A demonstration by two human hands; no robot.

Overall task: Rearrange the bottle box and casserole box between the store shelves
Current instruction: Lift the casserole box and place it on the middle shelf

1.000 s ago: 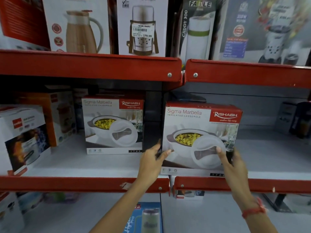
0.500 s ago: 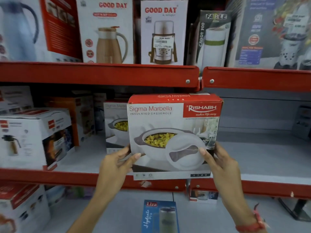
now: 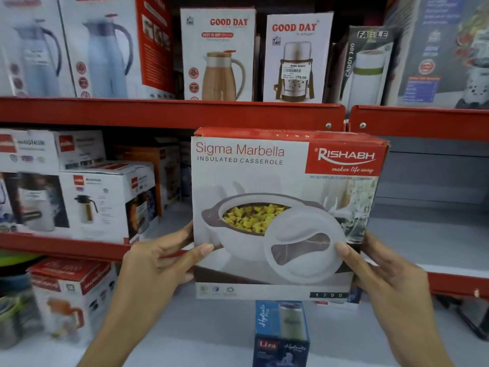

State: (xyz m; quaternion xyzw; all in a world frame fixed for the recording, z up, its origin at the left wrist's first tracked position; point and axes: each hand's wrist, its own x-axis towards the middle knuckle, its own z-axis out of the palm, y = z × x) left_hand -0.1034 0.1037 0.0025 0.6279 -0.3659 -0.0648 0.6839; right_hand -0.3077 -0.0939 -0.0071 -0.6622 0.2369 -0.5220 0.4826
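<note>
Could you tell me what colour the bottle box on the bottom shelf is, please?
Blue, darker toward the base; the bottle box shows in the head view.

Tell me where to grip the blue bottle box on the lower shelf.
Grip the bottle box by its two narrow side faces, coming from the front and above. It stands upright and alone, sides clear. Both hands are now on the casserole box.

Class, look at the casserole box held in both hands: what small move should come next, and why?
Probably carry the casserole box leftward. The left hand and right hand hold it clear of the middle shelf, with bare space behind its left edge.
</note>
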